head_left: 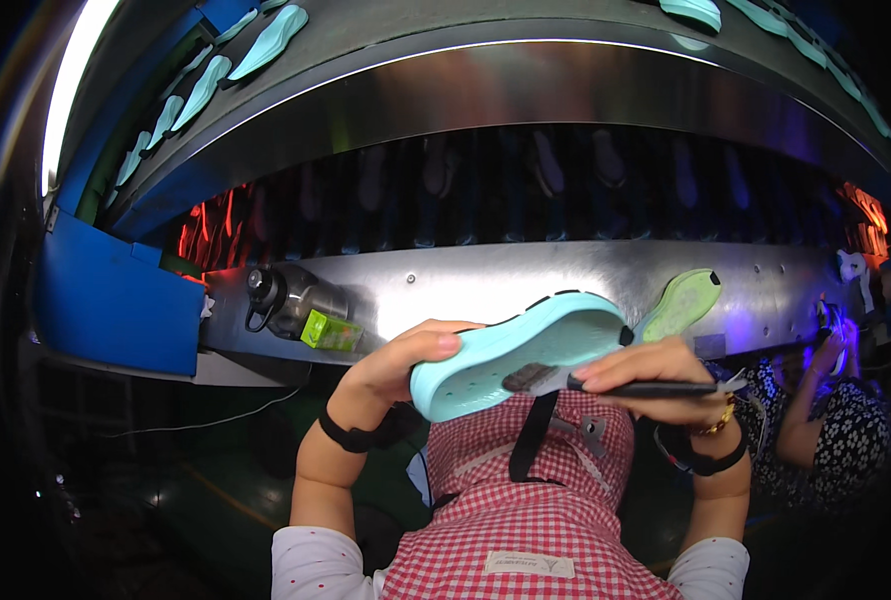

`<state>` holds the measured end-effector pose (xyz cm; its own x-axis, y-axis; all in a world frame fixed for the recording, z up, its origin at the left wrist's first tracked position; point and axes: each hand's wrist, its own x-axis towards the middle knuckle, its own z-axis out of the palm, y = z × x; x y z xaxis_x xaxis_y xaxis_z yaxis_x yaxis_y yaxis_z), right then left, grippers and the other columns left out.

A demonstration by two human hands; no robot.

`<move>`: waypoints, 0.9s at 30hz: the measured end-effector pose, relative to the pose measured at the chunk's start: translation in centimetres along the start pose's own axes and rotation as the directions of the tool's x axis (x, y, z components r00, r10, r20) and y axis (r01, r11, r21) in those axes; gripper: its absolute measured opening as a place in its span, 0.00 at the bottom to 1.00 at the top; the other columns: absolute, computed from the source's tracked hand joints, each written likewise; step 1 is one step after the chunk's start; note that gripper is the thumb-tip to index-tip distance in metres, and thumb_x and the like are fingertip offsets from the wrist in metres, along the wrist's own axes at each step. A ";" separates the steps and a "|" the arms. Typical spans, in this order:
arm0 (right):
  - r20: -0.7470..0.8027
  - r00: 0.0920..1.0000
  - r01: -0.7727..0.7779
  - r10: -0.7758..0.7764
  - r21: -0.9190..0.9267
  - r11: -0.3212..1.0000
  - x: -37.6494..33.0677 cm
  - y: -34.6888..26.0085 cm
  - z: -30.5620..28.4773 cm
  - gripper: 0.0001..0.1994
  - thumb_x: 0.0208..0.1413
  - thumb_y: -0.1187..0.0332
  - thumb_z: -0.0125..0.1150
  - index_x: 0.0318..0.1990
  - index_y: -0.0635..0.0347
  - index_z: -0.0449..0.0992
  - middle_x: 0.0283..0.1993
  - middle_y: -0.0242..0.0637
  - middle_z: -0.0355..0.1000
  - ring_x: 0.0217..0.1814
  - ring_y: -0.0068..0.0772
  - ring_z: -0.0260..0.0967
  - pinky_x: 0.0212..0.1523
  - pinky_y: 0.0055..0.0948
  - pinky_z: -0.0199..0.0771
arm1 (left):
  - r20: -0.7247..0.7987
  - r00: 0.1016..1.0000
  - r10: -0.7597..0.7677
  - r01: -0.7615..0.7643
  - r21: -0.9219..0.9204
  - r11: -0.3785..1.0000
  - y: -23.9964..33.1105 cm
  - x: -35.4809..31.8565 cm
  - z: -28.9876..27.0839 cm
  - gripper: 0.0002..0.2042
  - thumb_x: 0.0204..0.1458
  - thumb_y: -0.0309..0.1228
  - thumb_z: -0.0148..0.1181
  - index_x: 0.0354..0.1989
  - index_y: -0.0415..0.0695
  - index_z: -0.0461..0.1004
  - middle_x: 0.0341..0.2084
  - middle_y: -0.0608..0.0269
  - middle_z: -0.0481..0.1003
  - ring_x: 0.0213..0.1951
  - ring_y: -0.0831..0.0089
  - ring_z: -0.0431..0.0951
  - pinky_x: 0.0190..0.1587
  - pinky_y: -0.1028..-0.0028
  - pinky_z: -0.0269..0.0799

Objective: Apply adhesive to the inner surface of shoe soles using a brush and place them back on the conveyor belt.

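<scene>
L hand [406, 362] grips the toe end of a light-blue clog [521, 350], held w/ its side up just in front of the steel ledge [566, 275]. R hand [656, 375] clasps a dark brush [606, 383], bristles touching the clog's side. Dark bottle [291, 300] & small green box [331, 331] lie on the ledge, left of the clog; a green sole [684, 303] leans on the ledge right of it.

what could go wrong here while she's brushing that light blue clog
The left hand pinches the light blue clog only at its edge, so brush pressure from the right hand might twist it loose. Bristles might also smear the red checked apron just below.
</scene>
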<state>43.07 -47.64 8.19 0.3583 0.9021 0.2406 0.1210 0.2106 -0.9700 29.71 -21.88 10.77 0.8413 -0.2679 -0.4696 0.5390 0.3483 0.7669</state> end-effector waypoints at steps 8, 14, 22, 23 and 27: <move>-0.081 0.997 0.020 -0.014 0.066 0.998 -0.7 -1.8 1.1 0.11 0.38 0.77 0.63 0.34 0.64 0.76 0.33 0.44 0.74 0.35 0.34 0.73 0.37 0.24 0.73 | -0.145 0.959 0.244 -0.270 -0.740 0.617 -4.2 1.5 -1.5 0.37 0.50 0.61 0.26 0.53 0.38 0.59 0.50 0.46 0.63 0.53 0.57 0.63 0.56 0.58 0.54; -0.242 0.883 -0.306 0.402 0.352 0.885 0.2 3.7 3.4 0.08 0.44 0.76 0.60 0.34 0.66 0.75 0.30 0.35 0.74 0.31 0.18 0.69 0.33 0.15 0.69 | -0.198 0.938 0.285 -0.337 -0.719 0.608 -8.5 6.1 0.6 0.43 0.45 0.66 0.20 0.58 0.42 0.50 0.56 0.54 0.54 0.55 0.54 0.57 0.55 0.52 0.53; -0.140 0.981 0.090 -0.135 -0.290 0.953 0.9 3.0 5.1 0.10 0.39 0.75 0.60 0.33 0.63 0.74 0.29 0.42 0.73 0.25 0.35 0.71 0.27 0.23 0.70 | -0.486 0.847 0.215 -0.488 -0.554 0.675 -7.6 6.0 1.3 0.44 0.40 0.70 0.23 0.47 0.41 0.63 0.40 0.53 0.70 0.46 0.55 0.68 0.52 0.52 0.58; -0.060 0.992 0.089 -0.115 -0.330 0.940 0.4 2.4 5.2 0.10 0.39 0.74 0.60 0.33 0.63 0.74 0.28 0.42 0.72 0.25 0.38 0.71 0.27 0.25 0.70 | -0.488 0.846 0.213 -0.488 -0.550 0.678 -7.5 5.8 1.0 0.44 0.40 0.70 0.23 0.47 0.41 0.63 0.40 0.53 0.70 0.46 0.55 0.68 0.52 0.52 0.58; 0.002 0.997 0.082 -0.083 -0.167 0.982 0.3 0.6 3.5 0.09 0.39 0.75 0.62 0.32 0.63 0.75 0.29 0.43 0.73 0.28 0.36 0.73 0.31 0.23 0.72 | -0.560 0.778 0.285 -0.601 -0.530 0.598 -6.5 5.3 1.4 0.43 0.40 0.71 0.25 0.44 0.41 0.64 0.35 0.54 0.69 0.42 0.59 0.69 0.51 0.51 0.59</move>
<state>39.99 -45.93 7.51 0.3451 0.8822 0.3205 0.3031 0.2184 -0.9276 30.60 -26.85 3.90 0.8316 0.3938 -0.3916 -0.1608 0.8456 0.5090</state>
